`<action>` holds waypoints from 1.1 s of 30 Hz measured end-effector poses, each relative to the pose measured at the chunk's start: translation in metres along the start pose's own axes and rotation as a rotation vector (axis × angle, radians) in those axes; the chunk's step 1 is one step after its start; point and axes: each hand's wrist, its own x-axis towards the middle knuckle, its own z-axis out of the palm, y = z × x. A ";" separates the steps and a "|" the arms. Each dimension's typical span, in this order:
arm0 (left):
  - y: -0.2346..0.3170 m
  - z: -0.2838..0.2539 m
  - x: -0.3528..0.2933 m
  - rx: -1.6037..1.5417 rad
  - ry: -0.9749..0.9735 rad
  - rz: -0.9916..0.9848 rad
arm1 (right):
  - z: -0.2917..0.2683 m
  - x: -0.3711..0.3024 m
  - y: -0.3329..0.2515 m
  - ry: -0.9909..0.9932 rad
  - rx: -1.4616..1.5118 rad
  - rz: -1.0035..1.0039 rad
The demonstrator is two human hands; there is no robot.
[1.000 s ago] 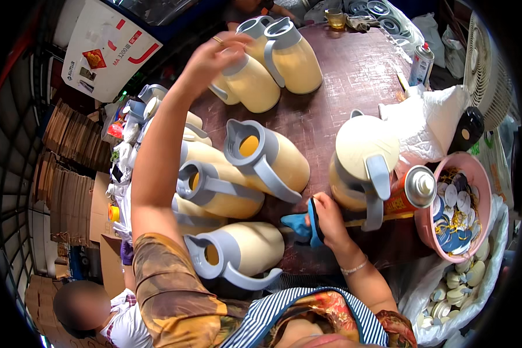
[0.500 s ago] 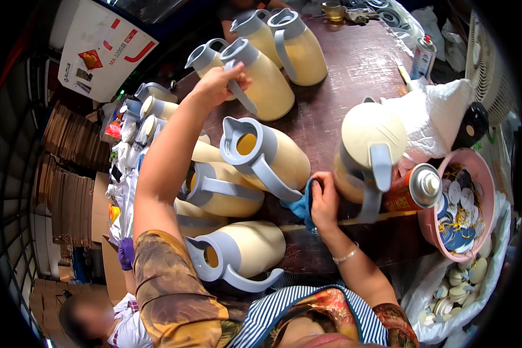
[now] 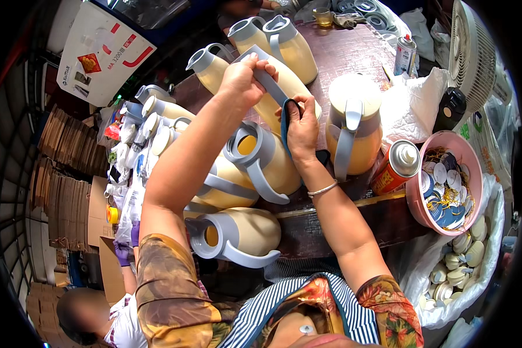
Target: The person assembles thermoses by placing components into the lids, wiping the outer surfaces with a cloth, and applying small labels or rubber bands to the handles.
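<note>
My left hand (image 3: 245,80) is closed on the grey handle of a cream thermos jug (image 3: 267,113), which leans on the dark table. My right hand (image 3: 303,129) is closed round a blue cloth (image 3: 285,124) that lies against the side of this jug. Just in front of it an open-topped jug (image 3: 275,165) partly hides the jug's base. Nearer me another open jug (image 3: 252,232) lies tilted toward the left. To the right of my right hand stands a lidded jug (image 3: 354,139) with a cream cap.
Several more jugs (image 3: 293,52) stand at the far side. On the right are an orange spray can (image 3: 395,168), a pink basin (image 3: 414,200) of tags, white padding (image 3: 414,107), another spray can (image 3: 405,55) and a fan (image 3: 475,58). A person with purple gloves (image 3: 122,252) is at the lower left.
My right hand has lifted the cloth from the table's near side up to the far jug. My left hand has shifted right and nearer with that jug, which now tilts.
</note>
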 end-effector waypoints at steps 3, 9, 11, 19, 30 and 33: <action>-0.007 0.007 -0.005 -0.102 0.000 0.029 | -0.001 -0.003 0.004 0.067 0.118 -0.029; -0.019 0.008 -0.012 -0.173 -0.001 0.070 | -0.005 -0.001 -0.005 0.100 0.460 0.139; -0.021 0.014 -0.015 -0.124 0.027 0.113 | -0.006 0.007 0.001 0.083 0.595 0.263; -0.020 0.001 -0.011 -0.216 0.063 0.056 | -0.018 -0.001 0.003 0.030 1.003 0.606; -0.002 -0.048 -0.026 0.774 -0.226 -0.172 | -0.042 -0.043 0.021 0.034 -0.329 0.093; 0.028 -0.053 -0.039 1.205 -0.299 -0.264 | -0.057 -0.056 0.021 -0.068 -0.330 0.099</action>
